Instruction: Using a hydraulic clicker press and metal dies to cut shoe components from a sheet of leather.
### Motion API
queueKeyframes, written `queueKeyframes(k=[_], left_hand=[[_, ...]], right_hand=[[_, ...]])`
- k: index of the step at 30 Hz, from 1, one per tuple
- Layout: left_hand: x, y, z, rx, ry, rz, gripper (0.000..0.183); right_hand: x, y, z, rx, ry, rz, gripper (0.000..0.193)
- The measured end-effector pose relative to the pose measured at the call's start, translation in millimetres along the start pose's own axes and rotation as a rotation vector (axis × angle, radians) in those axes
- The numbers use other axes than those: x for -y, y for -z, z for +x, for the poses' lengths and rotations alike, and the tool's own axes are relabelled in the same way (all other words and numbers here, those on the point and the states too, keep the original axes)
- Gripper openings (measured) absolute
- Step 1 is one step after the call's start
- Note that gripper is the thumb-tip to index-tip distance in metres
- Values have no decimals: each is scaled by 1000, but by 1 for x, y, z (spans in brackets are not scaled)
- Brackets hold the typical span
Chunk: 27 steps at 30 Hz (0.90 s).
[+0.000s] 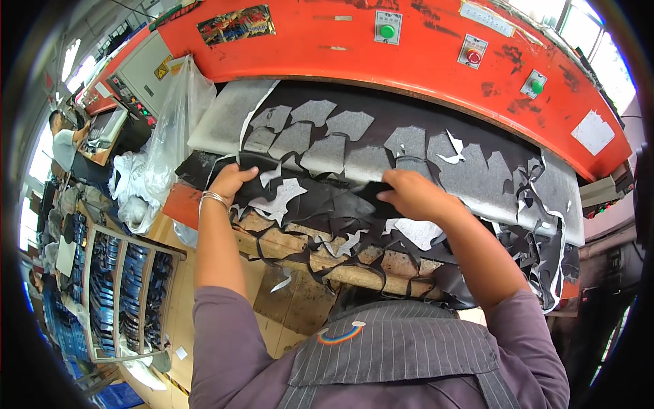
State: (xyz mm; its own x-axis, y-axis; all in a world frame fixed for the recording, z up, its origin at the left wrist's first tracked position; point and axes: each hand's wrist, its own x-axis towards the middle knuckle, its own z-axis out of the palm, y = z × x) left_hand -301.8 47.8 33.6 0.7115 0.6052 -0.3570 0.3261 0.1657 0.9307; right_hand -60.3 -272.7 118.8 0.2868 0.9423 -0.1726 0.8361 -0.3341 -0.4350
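Observation:
A black sheet with several cut-out openings lies across a whitish-grey cutting board, which shows through the openings. My left hand is at the sheet's near left part, its thumb over a black piece and its fingers curled under. To the right, my right hand pinches a dark piece of the sheet material between thumb and fingers. Between and below my hands hang torn black strips and offcuts with pale undersides, such as a whitish scrap and another pale scrap.
Behind the board rises an orange machine beam with green buttons and a red button. A wooden ledge runs along the near side. At left are clear plastic bags, a rack of blue cutting dies and another person.

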Motion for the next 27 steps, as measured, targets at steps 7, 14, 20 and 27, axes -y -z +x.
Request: queueKeyframes(k=[7, 14, 20, 27], left_hand=[[11, -40, 47, -174, 164, 1272, 76], [14, -17, 67, -76, -8, 1060, 55], [25, -22, 40, -178, -285, 723, 44], [25, 7, -25, -171, -385, -270, 43]], right_hand=[[3, -102, 49, 35, -267, -136, 45], [-21, -102, 63, -150, -177, -147, 31], [-25, -101, 41, -372, 133, 93, 47], [-66, -29, -56, -541, -96, 534, 25]])
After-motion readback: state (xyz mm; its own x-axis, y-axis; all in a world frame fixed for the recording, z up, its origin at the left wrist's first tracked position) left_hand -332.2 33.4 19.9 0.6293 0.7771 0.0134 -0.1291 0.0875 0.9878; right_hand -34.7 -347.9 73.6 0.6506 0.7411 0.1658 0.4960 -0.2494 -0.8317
